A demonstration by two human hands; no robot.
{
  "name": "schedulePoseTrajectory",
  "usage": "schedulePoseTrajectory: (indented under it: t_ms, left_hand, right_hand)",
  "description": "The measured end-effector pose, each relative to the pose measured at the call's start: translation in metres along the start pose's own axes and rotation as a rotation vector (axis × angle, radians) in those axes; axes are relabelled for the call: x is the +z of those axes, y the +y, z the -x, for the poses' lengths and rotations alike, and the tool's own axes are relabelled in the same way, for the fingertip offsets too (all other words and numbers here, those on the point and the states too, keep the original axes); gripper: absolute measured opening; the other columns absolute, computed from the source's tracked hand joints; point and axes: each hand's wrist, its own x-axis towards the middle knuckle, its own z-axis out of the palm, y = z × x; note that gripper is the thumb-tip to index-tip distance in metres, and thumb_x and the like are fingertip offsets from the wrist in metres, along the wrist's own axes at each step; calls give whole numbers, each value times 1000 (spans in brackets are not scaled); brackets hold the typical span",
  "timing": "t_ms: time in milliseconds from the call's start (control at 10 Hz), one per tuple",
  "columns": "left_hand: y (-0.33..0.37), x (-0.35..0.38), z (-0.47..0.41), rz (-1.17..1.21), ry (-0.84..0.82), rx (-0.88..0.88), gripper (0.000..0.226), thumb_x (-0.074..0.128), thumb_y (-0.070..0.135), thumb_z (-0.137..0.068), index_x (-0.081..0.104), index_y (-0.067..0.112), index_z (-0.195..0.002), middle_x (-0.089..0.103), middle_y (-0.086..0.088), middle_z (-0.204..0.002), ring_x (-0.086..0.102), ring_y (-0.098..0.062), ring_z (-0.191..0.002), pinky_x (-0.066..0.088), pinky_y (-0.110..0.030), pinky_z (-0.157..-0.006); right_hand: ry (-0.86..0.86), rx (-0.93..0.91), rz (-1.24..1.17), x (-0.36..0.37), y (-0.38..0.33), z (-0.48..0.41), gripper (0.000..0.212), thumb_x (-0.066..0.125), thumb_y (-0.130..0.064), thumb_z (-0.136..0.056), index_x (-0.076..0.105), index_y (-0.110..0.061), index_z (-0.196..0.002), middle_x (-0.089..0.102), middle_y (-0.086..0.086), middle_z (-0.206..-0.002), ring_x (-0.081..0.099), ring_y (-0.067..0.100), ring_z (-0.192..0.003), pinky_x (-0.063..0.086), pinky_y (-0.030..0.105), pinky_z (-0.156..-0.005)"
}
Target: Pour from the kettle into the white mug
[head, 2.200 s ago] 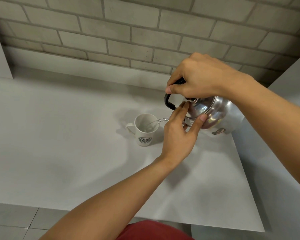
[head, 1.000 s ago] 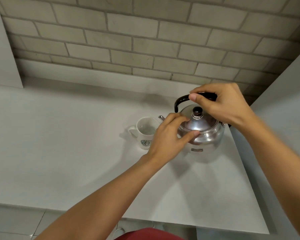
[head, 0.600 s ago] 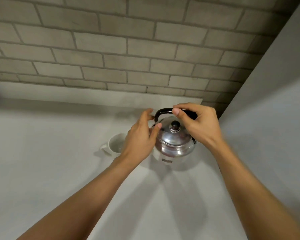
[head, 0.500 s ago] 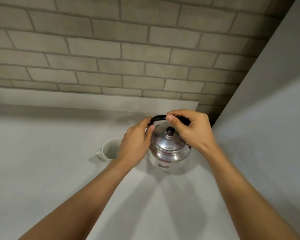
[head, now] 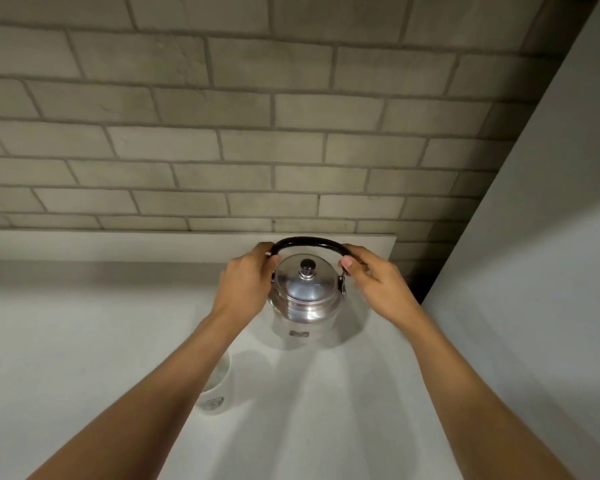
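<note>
The steel kettle (head: 305, 301) stands upright on the white counter (head: 66, 341), close to the back wall, lid on and black handle (head: 309, 240) raised. My left hand (head: 245, 282) curls around the handle's left end and the kettle's side. My right hand (head: 374, 282) holds the handle's right end, thumb toward the lid. The white mug (head: 215, 400) sits nearer to me and left of the kettle, mostly hidden under my left forearm; only its right wall and a dark logo show.
A grey brick wall (head: 222, 133) rises behind the counter above a low white ledge (head: 118, 244). A plain white side panel (head: 534, 271) closes off the right, right next to my right hand. The counter stretches off to the left.
The kettle went from tilted over the mug to upright, then back toward the wall. My right hand slid from the handle's top to its right end. The mug now lies under my left forearm.
</note>
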Motion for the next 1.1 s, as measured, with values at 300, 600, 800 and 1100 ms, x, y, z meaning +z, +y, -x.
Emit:
schedulePoseTrajectory:
  t_ms: [300, 600, 800, 1100]
  left_hand:
    - [-41, 39, -68, 104, -172, -191, 24, 54, 27, -106, 63, 19, -127, 75, -9, -110, 74, -31, -89, 59, -44, -86]
    - [-74, 58, -91, 162, -248, -228, 13, 55, 22, -105, 63, 21, -116, 73, -7, -101, 74, -27, -78, 60, -40, -79]
    - [-78, 64, -97, 184, -221, -229, 15, 54, 23, -106, 61, 21, -119, 72, -7, -100, 72, -23, -80, 62, -40, -77]
    - [-78, 47, -102, 215, -284, -282, 53, 65, 38, -100, 47, 27, -148, 62, -6, -135, 67, -26, -106, 57, -37, -91]
  right_hand:
    - [17, 126, -99, 41, 42, -70, 26, 50, -30, -108, 69, -31, -125, 75, -2, -110, 72, 24, -105, 58, 51, -96]
    - [-25, 136, -69, 63, 60, -91, 28, 47, -31, -109, 69, -33, -127, 68, -24, -99, 66, 10, -98, 57, 46, -98]
    - [-9, 175, -118, 69, 67, -100, 31, 47, -29, -110, 66, -29, -135, 71, -5, -118, 67, 22, -115, 55, 48, -103]
    - [-7, 186, 7, 67, 66, -97, 49, 55, -30, -108, 46, -21, -155, 59, 3, -147, 64, 19, -119, 49, 28, -100]
